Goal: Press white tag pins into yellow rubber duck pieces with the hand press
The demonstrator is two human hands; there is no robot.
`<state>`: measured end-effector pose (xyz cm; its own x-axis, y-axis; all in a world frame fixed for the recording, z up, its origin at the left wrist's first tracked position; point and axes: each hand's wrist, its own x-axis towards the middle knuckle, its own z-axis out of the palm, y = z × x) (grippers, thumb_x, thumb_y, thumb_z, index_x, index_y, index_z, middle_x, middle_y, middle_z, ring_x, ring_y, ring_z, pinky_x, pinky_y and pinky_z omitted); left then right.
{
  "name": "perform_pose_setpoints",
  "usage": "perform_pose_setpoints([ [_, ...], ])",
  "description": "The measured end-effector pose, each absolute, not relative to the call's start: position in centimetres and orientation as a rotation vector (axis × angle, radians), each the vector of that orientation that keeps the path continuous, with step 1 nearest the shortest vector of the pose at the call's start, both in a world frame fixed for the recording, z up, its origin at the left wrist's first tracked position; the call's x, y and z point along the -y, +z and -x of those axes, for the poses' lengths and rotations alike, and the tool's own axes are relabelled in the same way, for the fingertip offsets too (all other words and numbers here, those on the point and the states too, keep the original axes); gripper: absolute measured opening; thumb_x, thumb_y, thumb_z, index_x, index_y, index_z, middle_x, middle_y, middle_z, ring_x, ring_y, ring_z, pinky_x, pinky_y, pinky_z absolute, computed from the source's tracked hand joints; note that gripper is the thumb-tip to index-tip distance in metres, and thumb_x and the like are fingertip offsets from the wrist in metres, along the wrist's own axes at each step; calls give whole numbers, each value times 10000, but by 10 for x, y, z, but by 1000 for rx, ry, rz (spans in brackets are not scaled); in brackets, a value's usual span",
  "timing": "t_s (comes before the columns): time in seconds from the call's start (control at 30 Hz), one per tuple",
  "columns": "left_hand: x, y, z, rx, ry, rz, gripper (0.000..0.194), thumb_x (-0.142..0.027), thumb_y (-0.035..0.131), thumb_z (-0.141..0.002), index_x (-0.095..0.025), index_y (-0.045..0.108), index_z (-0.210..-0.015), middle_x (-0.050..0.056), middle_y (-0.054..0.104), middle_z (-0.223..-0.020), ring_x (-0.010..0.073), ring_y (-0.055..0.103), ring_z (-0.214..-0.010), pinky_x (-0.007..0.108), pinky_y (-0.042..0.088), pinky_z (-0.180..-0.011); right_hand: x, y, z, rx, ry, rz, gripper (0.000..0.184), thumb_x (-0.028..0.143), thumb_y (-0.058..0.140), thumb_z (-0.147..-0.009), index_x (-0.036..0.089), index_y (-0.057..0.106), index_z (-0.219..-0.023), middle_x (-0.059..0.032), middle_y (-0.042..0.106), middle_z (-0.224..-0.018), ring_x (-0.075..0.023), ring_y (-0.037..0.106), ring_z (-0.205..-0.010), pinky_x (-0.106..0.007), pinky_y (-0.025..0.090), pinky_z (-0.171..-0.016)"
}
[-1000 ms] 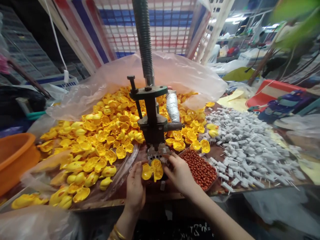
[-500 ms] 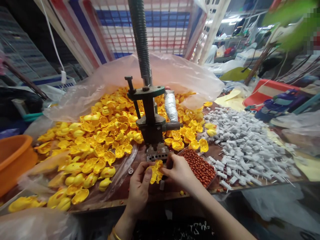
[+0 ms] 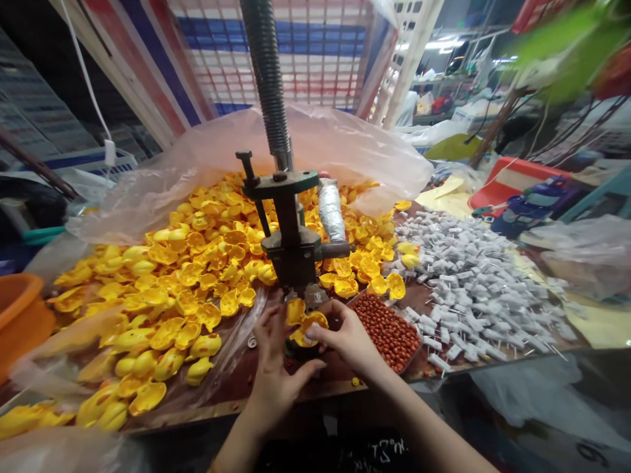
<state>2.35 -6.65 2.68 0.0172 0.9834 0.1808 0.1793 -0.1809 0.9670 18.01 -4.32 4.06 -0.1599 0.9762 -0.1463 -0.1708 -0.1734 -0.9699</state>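
Note:
Both my hands meet at the base of a dark metal hand press (image 3: 290, 246) in the middle of the bench. My left hand (image 3: 273, 368) cups a yellow plastic duck half-shell (image 3: 303, 325) from the left, fingers curled round it. My right hand (image 3: 348, 335) pinches the same shell from the right, thumb on its rim, with something small and white at the fingertips. The shell sits just under the press head. A shallow tray of small red-brown beads (image 3: 389, 332) lies right beside my right hand.
A large heap of yellow duck half-shells (image 3: 182, 276) spills from a clear plastic bag (image 3: 315, 141) on the left. Several small white plastic parts with pins (image 3: 473, 295) cover the right. An orange basin (image 3: 22, 315) stands far left. A red tray (image 3: 517, 180) is at the back right.
The yellow shell has been lifted from the bench front up under the press head. Both hands have closed in around it. The view has shifted slightly right and down.

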Motion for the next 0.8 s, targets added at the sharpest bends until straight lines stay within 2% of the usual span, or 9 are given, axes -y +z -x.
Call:
perform_pose_setpoints([
  [0.1, 66, 20, -27, -1307, 1326, -1548, 387, -356, 749, -702, -291, 702, -1081, 75, 410, -1396, 302, 479, -1253, 432, 391, -1068, 45, 44, -190, 1333, 1370, 1127, 311, 368, 756, -680, 171, 593, -857, -12, 663, -813, -166, 624, -741, -265, 505, -655],
  [0.17, 61, 18, -21, -1292, 1381, -1403, 285, -364, 735, -716, -258, 734, -980, 76, 476, -1360, 293, 516, -1225, 404, 442, -1020, 44, 47, -211, 1647, 1166, 1256, 166, 293, 678, -777, 167, 632, -877, -42, 678, -884, -181, 629, -822, -280, 488, -740],
  [0.2, 58, 18, -17, -1283, 1396, -1290, 304, -374, 756, -692, -241, 734, -965, 83, 525, -1324, 289, 542, -1197, 390, 467, -989, 43, 47, -224, 1798, 997, 1414, 92, 233, 620, -820, 162, 646, -874, -63, 675, -912, -192, 629, -847, -289, 475, -756],
  [0.23, 55, 17, -13, -1275, 1407, -1159, 344, -381, 779, -663, -224, 729, -964, 90, 579, -1269, 281, 575, -1153, 377, 491, -954, 41, 46, -238, 1919, 793, 1620, 98, 170, 560, -844, 152, 654, -862, -89, 669, -931, -207, 631, -864, -300, 463, -756],
  [0.3, 50, 17, -6, -1246, 1399, -910, 430, -393, 812, -621, -194, 712, -989, 94, 672, -1124, 247, 642, -1021, 345, 525, -885, 35, 40, -265, 2066, 433, 2032, 222, 78, 443, -861, 127, 659, -860, -140, 658, -944, -241, 642, -867, -318, 446, -724],
  [0.4, 48, 17, -3, -1140, 1369, -697, 470, -403, 814, -626, -161, 702, -1014, 94, 713, -1021, 184, 673, -854, 272, 552, -769, 28, 31, -287, 2227, 304, 2271, 277, 63, 379, -871, 116, 650, -884, -160, 667, -940, -263, 665, -837, -319, 431, -671],
  [0.53, 49, 19, -10, -1092, 1388, -625, 466, -349, 851, -588, -146, 716, -985, 84, 723, -983, 136, 665, -774, 193, 544, -678, 27, 38, -276, 2203, 416, 2061, 155, 118, 482, -846, 144, 629, -804, -118, 689, -879, -239, 658, -822, -293, 431, -681],
  [0.67, 49, 26, -19, -1112, 1408, -552, 437, -309, 886, -521, -129, 732, -887, 62, 728, -887, 107, 652, -697, 170, 533, -630, 35, 49, -229, 1991, 670, 1471, 75, 132, 564, -813, 177, 614, -778, -32, 679, -786, -158, 625, -741, -234, 439, -680],
  [0.8, 48, 31, -23, -1082, 1389, -539, 413, -321, 884, -517, -118, 734, -844, 57, 721, -831, 120, 653, -683, 188, 534, -614, 45, 40, -183, 1913, 656, 1214, 70, 144, 560, -835, 175, 620, -814, -34, 663, -786, -151, 609, -722, -230, 440, -663],
])
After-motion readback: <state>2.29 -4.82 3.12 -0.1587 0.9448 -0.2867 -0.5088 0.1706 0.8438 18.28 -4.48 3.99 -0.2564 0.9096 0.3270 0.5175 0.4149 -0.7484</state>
